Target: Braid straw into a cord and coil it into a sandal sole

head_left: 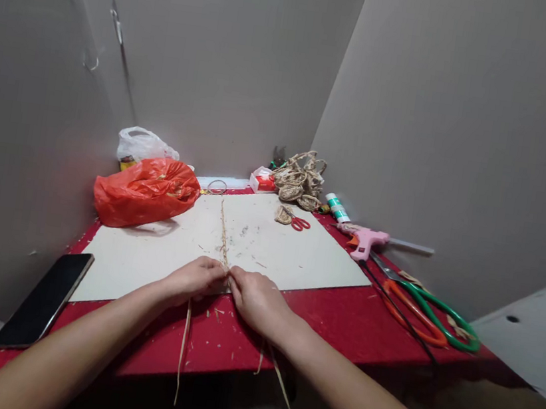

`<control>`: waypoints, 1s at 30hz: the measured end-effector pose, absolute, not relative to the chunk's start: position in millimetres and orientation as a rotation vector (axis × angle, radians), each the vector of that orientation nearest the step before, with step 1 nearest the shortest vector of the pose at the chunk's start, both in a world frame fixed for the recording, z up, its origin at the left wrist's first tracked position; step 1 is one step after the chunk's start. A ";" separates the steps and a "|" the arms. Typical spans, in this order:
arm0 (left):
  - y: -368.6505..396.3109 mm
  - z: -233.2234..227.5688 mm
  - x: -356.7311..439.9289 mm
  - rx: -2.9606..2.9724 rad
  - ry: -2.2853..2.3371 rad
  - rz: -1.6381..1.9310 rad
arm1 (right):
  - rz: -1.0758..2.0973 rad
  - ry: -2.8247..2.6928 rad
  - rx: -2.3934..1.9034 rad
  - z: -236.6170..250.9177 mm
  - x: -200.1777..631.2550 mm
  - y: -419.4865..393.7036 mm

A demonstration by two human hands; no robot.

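Observation:
A thin braid of straw-coloured strands (224,235) runs away from me down the middle of the white board (119,258). At its near end my left hand (200,278) pinches the strands from the left. My right hand (253,296) closes on them from the right, and the fingertips of both hands almost meet. One loose strand (182,353) hangs below the left hand past the table edge. Under my right wrist, another loose strand (282,387) trails down. The exact crossing of strands between the fingers is too small to make out.
A phone (45,298) and a red plastic bag (146,191) are on the left. Behind sit coiled braided pieces (301,181) and small red-handled scissors (297,221). To the right lie a pink glue gun (366,239) and large shears (432,313). Grey panels (221,63) enclose the table.

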State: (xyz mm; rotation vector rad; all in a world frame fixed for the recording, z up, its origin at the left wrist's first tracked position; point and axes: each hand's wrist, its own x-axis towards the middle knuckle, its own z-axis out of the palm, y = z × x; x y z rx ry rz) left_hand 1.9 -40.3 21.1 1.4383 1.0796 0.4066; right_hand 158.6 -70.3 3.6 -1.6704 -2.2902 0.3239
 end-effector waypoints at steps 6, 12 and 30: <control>-39.0 15.2 2.4 1.368 1.019 0.520 | 0.230 -2.327 -1.671 8.6 163.3 -72.1; -38.9 11.4 5.3 1.395 1.050 0.587 | 0.453 -2.170 -1.610 17.8 170.6 -71.6; -48.1 10.0 2.8 1.171 0.950 0.701 | 0.112 -2.598 -1.559 26.8 141.5 -129.8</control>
